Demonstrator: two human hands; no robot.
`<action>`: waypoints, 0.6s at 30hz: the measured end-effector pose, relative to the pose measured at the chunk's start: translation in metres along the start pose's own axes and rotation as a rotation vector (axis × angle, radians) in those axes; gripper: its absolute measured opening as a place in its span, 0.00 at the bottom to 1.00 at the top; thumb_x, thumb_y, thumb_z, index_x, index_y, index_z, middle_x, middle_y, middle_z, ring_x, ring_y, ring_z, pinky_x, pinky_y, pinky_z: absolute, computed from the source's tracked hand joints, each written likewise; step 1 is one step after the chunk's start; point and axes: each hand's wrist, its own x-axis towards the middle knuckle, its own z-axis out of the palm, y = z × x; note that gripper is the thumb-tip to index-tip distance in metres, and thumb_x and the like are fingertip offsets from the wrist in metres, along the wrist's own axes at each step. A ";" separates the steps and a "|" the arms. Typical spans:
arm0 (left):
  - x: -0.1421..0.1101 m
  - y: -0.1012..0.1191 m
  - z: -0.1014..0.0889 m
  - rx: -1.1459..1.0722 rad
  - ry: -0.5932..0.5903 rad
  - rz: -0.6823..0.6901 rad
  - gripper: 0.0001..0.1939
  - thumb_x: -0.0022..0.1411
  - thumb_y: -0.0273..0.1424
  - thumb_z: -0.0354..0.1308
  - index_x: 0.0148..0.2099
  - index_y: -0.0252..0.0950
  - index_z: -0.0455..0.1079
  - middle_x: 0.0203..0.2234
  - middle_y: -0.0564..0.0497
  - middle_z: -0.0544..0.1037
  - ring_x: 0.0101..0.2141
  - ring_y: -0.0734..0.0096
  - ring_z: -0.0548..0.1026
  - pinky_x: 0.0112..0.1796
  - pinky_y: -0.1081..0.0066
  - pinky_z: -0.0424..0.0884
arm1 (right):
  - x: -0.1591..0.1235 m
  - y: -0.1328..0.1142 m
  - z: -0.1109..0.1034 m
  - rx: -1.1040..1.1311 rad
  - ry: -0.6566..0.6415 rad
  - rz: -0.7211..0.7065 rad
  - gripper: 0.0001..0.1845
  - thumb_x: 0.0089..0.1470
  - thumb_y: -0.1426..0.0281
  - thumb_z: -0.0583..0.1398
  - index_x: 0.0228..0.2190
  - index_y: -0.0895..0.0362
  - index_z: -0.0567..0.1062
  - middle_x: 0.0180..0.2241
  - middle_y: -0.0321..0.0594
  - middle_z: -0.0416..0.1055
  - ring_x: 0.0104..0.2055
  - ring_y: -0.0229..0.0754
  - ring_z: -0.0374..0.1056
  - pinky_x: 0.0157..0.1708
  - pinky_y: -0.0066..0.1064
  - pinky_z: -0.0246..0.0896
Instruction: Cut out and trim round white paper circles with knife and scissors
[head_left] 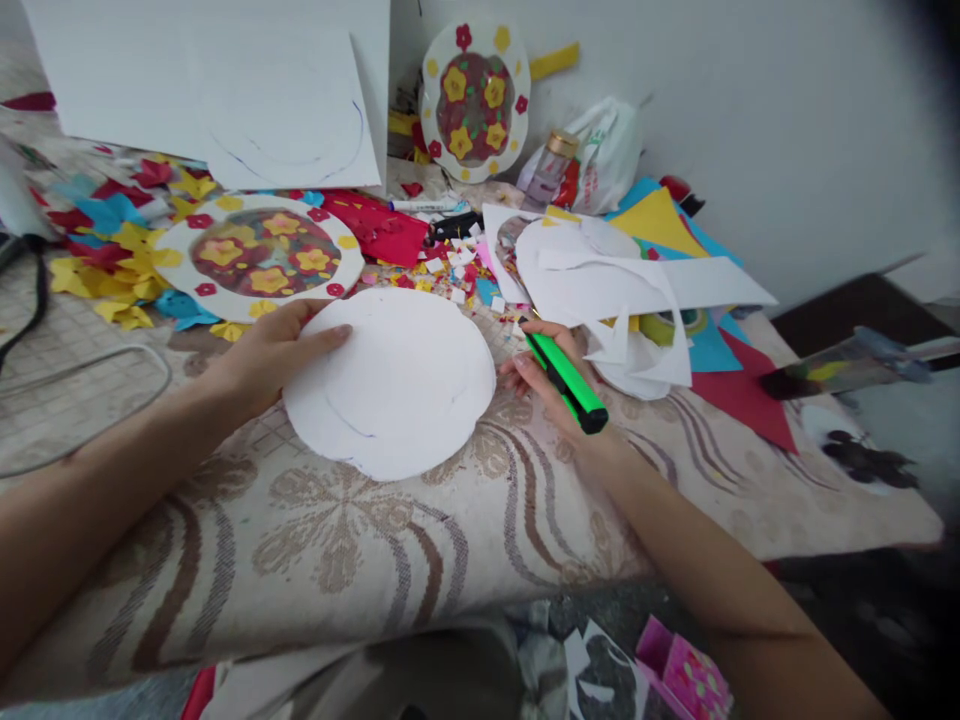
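A white paper disc with a slightly wavy edge and faint pen lines is held by my left hand, thumb on top at its upper left. My right hand grips a green utility knife just right of the disc, apart from its edge. Behind the disc to the left lies a round white frame decorated with yellow and red paper flowers. A similar flowered frame leans upright against the wall.
Colourful paper flowers pile up at the left. Small paper scraps litter the middle. White paper offcuts and coloured sheets lie at the right. Behind are a white board, a jar and a plastic bag.
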 end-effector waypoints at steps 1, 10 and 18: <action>0.001 -0.001 -0.001 0.004 0.001 0.003 0.30 0.50 0.30 0.72 0.56 0.34 0.72 0.32 0.44 0.83 0.21 0.67 0.79 0.19 0.72 0.77 | 0.000 0.001 0.000 0.008 0.024 -0.017 0.22 0.60 0.60 0.65 0.53 0.48 0.69 0.42 0.40 0.76 0.37 0.43 0.74 0.33 0.36 0.72; 0.004 -0.003 0.000 -0.130 0.072 0.088 0.22 0.56 0.24 0.66 0.54 0.33 0.70 0.40 0.43 0.84 0.28 0.69 0.81 0.30 0.70 0.81 | -0.004 0.003 0.014 0.032 0.051 -0.056 0.25 0.54 0.53 0.67 0.48 0.48 0.66 0.30 0.35 0.77 0.25 0.40 0.73 0.21 0.31 0.65; -0.003 0.000 0.012 -0.244 -0.002 0.113 0.21 0.49 0.25 0.70 0.47 0.27 0.75 0.42 0.38 0.84 0.43 0.56 0.82 0.46 0.63 0.81 | -0.013 -0.003 0.023 0.058 -0.066 -0.018 0.28 0.49 0.61 0.72 0.46 0.47 0.64 0.28 0.30 0.72 0.24 0.39 0.71 0.23 0.32 0.66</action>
